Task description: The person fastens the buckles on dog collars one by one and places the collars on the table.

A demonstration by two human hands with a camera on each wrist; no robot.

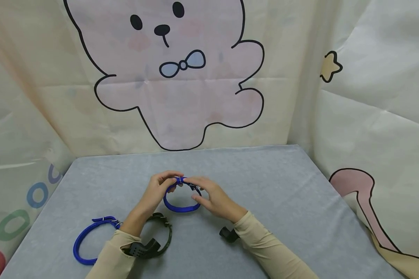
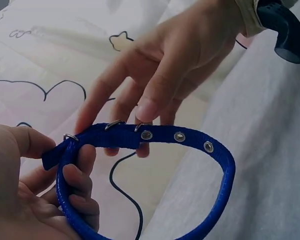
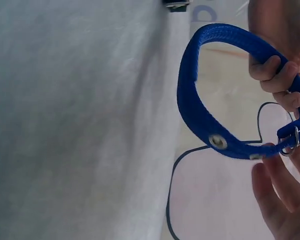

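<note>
A blue collar (image 1: 182,209) with metal eyelets is held up in a loop over the table between both hands. My left hand (image 1: 157,190) grips it at the strap's loose end (image 2: 51,158), thumb on one side and curled fingers on the other, beside a metal keeper loop (image 2: 71,137). My right hand (image 1: 216,198) pinches the band near the buckle (image 2: 115,125), its thumb in front and fingers behind. In the right wrist view the buckle (image 3: 295,137) is partly cut off by the frame edge.
A second blue collar (image 1: 77,244) lies on the grey tabletop (image 1: 265,186) at the left. A dark green collar (image 1: 170,232) lies by the left forearm, partly hidden by it. Black wrist devices (image 1: 144,248) sit on both sleeves. Printed cloth walls (image 1: 283,116) surround the table.
</note>
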